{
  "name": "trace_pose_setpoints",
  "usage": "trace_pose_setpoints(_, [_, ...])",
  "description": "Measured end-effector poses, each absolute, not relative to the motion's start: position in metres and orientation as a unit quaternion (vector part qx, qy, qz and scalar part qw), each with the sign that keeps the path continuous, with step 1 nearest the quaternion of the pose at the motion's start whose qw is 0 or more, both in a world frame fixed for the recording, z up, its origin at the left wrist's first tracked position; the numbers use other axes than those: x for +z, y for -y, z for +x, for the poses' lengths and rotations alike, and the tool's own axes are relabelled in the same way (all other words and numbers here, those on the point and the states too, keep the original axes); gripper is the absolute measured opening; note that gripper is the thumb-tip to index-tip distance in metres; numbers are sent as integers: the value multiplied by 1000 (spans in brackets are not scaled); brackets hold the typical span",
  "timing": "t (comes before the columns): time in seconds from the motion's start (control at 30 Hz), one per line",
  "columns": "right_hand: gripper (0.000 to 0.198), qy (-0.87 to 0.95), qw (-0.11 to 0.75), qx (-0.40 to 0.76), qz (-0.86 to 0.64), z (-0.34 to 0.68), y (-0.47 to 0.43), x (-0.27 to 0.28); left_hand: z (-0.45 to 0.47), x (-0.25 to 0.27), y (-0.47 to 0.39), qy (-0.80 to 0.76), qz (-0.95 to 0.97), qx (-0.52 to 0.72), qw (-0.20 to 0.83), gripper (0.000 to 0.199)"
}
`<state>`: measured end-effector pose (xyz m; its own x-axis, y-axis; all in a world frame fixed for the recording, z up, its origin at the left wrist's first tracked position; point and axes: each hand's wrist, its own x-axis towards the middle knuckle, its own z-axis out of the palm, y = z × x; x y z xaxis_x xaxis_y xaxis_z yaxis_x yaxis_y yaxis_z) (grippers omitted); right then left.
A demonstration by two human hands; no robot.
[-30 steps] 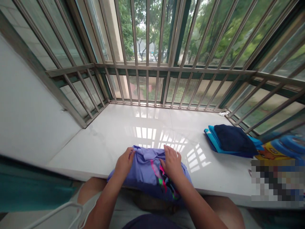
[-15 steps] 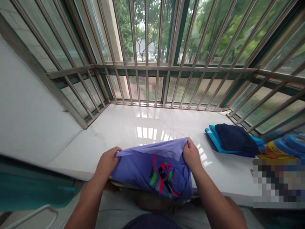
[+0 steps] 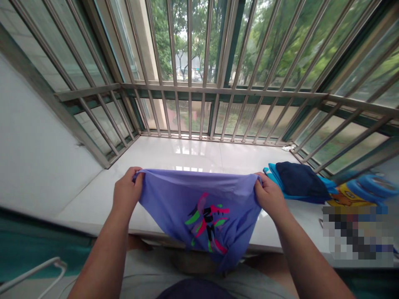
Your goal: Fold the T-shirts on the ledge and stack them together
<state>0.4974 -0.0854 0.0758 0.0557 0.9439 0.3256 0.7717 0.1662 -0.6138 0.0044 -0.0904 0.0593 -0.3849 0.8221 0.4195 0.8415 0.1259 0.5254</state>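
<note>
A purple T-shirt [image 3: 174, 199] with a pink, green and black print hangs stretched between my two hands, over the front edge of the white sill [image 3: 168, 151]. Its upper edge is pulled nearly straight, while the lower part droops in folds toward my lap. My left hand [image 3: 129, 189] is closed around one upper corner. The opposite corner is pinched in my right hand [image 3: 270, 193], which is close to a stack of folded clothes [image 3: 301, 180] in navy and bright blue.
Metal bars [image 3: 190, 112] run around the window behind the sill. At the right stand a blue and yellow container [image 3: 358, 193] and a blurred-out item [image 3: 358, 232]. A white wall [image 3: 40, 137] closes the left side; a white bent rod [image 3: 34, 272] shows low at left.
My hands have moved apart and up, spreading the T-shirt wider. Its upper edge is now level and tauter, and its lower part hangs further down. The view has shifted slightly right.
</note>
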Motion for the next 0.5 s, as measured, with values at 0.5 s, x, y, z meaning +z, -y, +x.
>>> trace_pose_setpoints(0.5, [37,766,354,-151,-516,378,-59,297,179,75,154,568,-688,-307,-332,30])
